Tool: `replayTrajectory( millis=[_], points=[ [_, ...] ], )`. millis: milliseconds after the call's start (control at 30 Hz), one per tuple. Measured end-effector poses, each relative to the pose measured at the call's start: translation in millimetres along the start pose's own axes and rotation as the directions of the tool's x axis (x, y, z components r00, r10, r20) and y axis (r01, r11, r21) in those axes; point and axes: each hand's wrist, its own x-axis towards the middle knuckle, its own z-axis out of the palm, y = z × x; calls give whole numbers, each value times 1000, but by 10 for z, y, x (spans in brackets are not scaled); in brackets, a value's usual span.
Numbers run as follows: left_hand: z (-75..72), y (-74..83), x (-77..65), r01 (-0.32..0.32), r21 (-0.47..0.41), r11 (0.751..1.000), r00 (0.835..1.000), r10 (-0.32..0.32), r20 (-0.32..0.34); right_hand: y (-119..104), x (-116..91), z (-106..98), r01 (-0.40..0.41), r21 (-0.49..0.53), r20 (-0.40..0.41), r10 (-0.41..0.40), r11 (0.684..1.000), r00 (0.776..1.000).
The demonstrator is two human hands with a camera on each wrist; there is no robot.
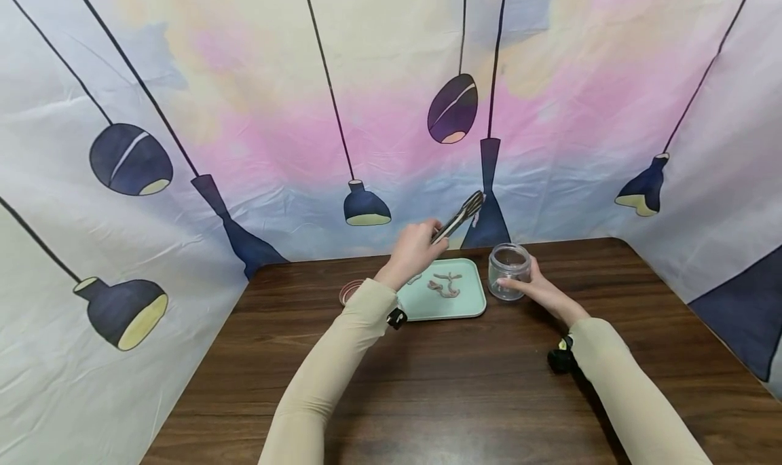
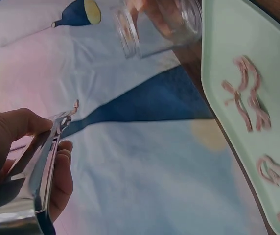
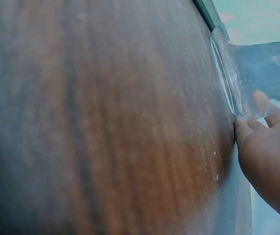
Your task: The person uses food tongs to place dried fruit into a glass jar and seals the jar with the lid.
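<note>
On the head feed I'm gripping the tongs [image 1: 470, 207] with my left hand [image 1: 414, 249], their long axis running up and rightward, a pinkish strand [image 2: 76, 105] hanging at the tips. The jar [image 1: 508, 269] is standing mouth-up below and to the right of those tips, just beside the tray [image 1: 467, 307], and my right hand [image 1: 542, 290], the nearer one, is gripping its side.

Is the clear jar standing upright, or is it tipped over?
Upright: in the head view, the jar stands on the table, its open mouth facing up.
</note>
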Motion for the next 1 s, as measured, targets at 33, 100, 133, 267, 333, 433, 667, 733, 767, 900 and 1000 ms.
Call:
replayTrajectory(
  millis=[33,100,133,267,333,433,667,733,767,900,1000],
  points=[
    [20,31,16,-10,3,1000,1000,10,2,-1,-1,-3,-1,0,0,1,1000,1000],
    [68,87,42,-35,6,999,999,35,6,0,-1,-9,-2,0,-1,2,1000,1000],
    [95,112,52,-46,11,999,999,46,8,-2,-3,-11,-6,-2,3,6,1000,1000],
    [211,181,74,-79,35,996,997,78,12,-7,-5,-12,-22,0,8,22,1000,1000],
    [262,209,72,-88,38,995,996,87,12,-2,-2,-7,-24,5,12,24,1000,1000],
    [352,228,62,-109,34,993,994,109,3,-14,-12,-2,-28,21,22,28,999,999],
    [568,206,8,-132,70,989,991,130,27,24,5,-3,-27,23,25,26,999,999],
    [605,200,-21,-125,71,990,992,122,43,30,9,-2,-28,25,22,27,999,999],
    [618,198,-37,-120,71,990,992,116,52,29,9,-1,-27,23,22,26,999,999],
    [643,190,-85,-104,72,992,992,99,74,9,1,-3,-30,19,32,29,999,999],
    [644,189,-95,-105,83,991,993,99,68,-40,-20,-20,-37,30,37,36,999,999]
  ],
)
